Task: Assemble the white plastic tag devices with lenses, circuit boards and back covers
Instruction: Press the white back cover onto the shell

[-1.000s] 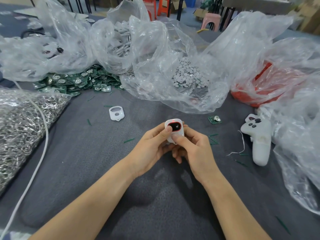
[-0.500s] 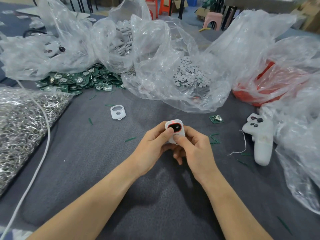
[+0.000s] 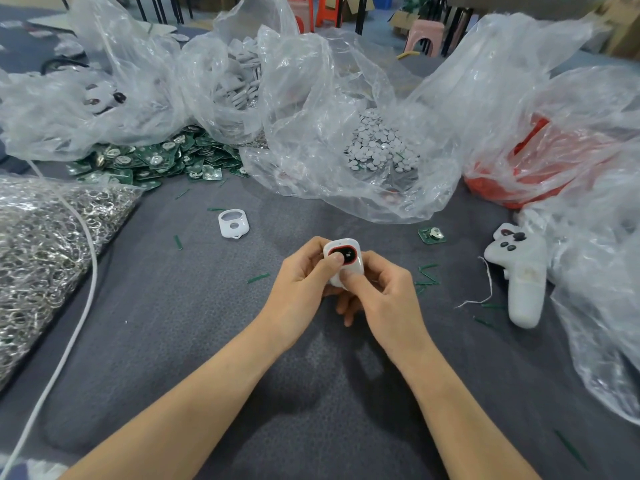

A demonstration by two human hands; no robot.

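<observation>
Barely anything changed over the last second. The white tag device is still up off the worktop at near centre, held between both hands. My left hand grips its left side, thumb now nudged onto the red-ringed lens, so I'm probably seating it. My right hand pinches the near end.

Grey table, pink stool behind

Left hand against right hand, curled
</observation>
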